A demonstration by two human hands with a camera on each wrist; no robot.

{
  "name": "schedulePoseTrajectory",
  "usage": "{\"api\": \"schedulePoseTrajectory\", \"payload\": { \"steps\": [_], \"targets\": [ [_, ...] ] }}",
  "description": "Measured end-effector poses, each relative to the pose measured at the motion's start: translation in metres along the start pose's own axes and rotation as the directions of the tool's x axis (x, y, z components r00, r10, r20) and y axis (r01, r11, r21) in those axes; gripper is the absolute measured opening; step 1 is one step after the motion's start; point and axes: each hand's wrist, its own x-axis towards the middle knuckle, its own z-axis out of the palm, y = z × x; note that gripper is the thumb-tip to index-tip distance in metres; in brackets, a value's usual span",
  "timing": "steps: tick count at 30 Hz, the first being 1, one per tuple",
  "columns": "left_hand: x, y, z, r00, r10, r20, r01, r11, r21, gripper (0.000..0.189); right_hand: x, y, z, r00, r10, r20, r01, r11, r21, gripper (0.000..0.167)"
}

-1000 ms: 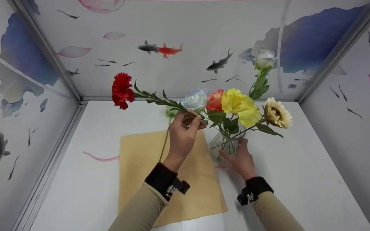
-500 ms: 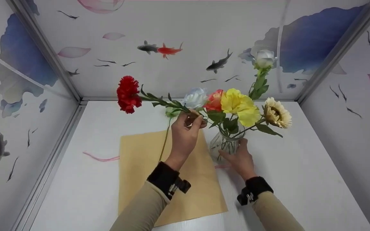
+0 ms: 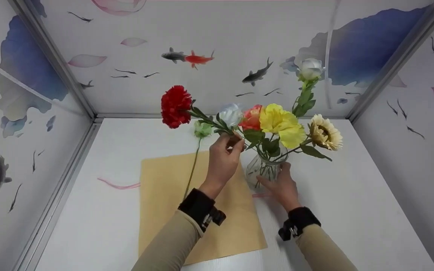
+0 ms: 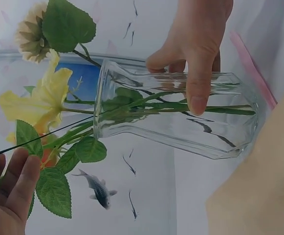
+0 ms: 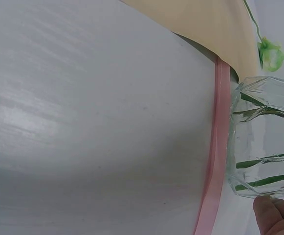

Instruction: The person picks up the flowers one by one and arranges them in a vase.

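Observation:
My left hand [image 3: 223, 162] pinches the stem of a red carnation [image 3: 175, 107], whose head leans out to the left. In the left wrist view, a thin dark stem [image 4: 44, 135] runs from my left fingers to the mouth of the clear glass vase [image 4: 220, 139]. My right hand [image 3: 283, 189] grips the vase low on its right side, thumb across the glass. Out of the vase rise a yellow flower [image 3: 281, 125], a coral flower [image 3: 252, 117], a cream daisy-like flower [image 3: 325, 132] and a tall white flower [image 3: 310, 69]. A pale blue flower [image 3: 231, 114] sits behind the carnation stem.
A light green flower [image 3: 202, 129] lies with its long stem across a sheet of brown paper [image 3: 164, 210], left of the vase. Pink ribbon [image 3: 121, 186] shows on both sides of the paper. Printed panels [image 3: 217, 34] enclose the white table [image 3: 352, 210].
My left hand has moved a little to the right, and the carnation head has swung right, toward the other flowers. The right hand and vase have stayed still.

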Motion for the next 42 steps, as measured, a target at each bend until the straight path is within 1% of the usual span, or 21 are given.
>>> {"api": "schedulePoseTrajectory", "payload": {
  "steps": [5, 11, 17, 21, 24, 27, 31, 33, 34, 35, 39, 40, 42],
  "targets": [
    [-0.002, -0.003, 0.005, 0.998, -0.017, 0.055, 0.014, 0.999, 0.048, 0.011, 0.001, 0.001, 0.0, 1.0, -0.003, -0.004, 0.003, 1.0, 0.001, 0.112],
    [-0.003, -0.007, 0.01, 0.992, -0.064, 0.112, 0.056, 0.995, 0.077, 0.011, 0.001, 0.001, 0.001, 1.0, 0.005, 0.003, -0.005, 1.0, 0.009, 0.113],
    [-0.003, -0.01, 0.015, 0.978, -0.13, 0.165, 0.108, 0.984, 0.14, 0.007, -0.001, 0.0, 0.0, 1.0, 0.01, 0.002, -0.01, 1.0, -0.01, 0.112],
    [-0.004, -0.012, 0.019, 0.97, -0.159, 0.184, 0.123, 0.974, 0.191, 0.007, -0.002, 0.0, 0.0, 1.0, 0.008, 0.0, -0.008, 1.0, -0.007, 0.11],
    [-0.005, -0.013, 0.022, 0.962, -0.18, 0.206, 0.137, 0.968, 0.21, 0.007, -0.001, 0.001, 0.0, 1.0, 0.004, -0.001, -0.004, 1.0, -0.009, 0.11],
    [-0.005, -0.014, 0.025, 0.947, -0.219, 0.235, 0.172, 0.963, 0.206, 0.007, -0.001, 0.002, 0.0, 1.0, 0.003, 0.0, -0.003, 1.0, -0.008, 0.109],
    [-0.006, -0.014, 0.027, 0.912, -0.305, 0.275, 0.262, 0.948, 0.181, 0.012, -0.001, 0.002, 0.0, 1.0, -0.001, -0.002, 0.001, 1.0, -0.002, 0.109],
    [-0.007, -0.015, 0.029, 0.9, -0.327, 0.29, 0.284, 0.942, 0.182, 0.015, 0.0, 0.002, 0.0, 1.0, -0.007, -0.007, 0.007, 1.0, -0.005, 0.108],
    [-0.006, -0.015, 0.03, 0.899, -0.321, 0.296, 0.275, 0.943, 0.188, 0.015, 0.0, 0.002, 0.0, 1.0, -0.01, -0.009, 0.01, 1.0, -0.007, 0.108],
    [-0.006, -0.016, 0.031, 0.903, -0.308, 0.301, 0.257, 0.946, 0.197, 0.014, 0.0, 0.002, 0.0, 1.0, -0.014, -0.012, 0.014, 1.0, -0.009, 0.107],
    [-0.008, -0.019, 0.036, 0.924, -0.237, 0.301, 0.177, 0.961, 0.213, 0.011, -0.001, 0.002, 0.001, 0.999, -0.029, -0.022, 0.029, 1.0, -0.01, 0.104],
    [-0.008, -0.02, 0.037, 0.927, -0.224, 0.302, 0.163, 0.963, 0.214, 0.011, -0.001, 0.002, 0.001, 0.999, -0.033, -0.024, 0.033, 0.999, -0.008, 0.104],
    [-0.009, -0.022, 0.038, 0.926, -0.222, 0.306, 0.164, 0.965, 0.205, 0.012, -0.001, 0.002, 0.002, 0.999, -0.037, -0.027, 0.037, 0.999, -0.003, 0.104]
  ]
}}
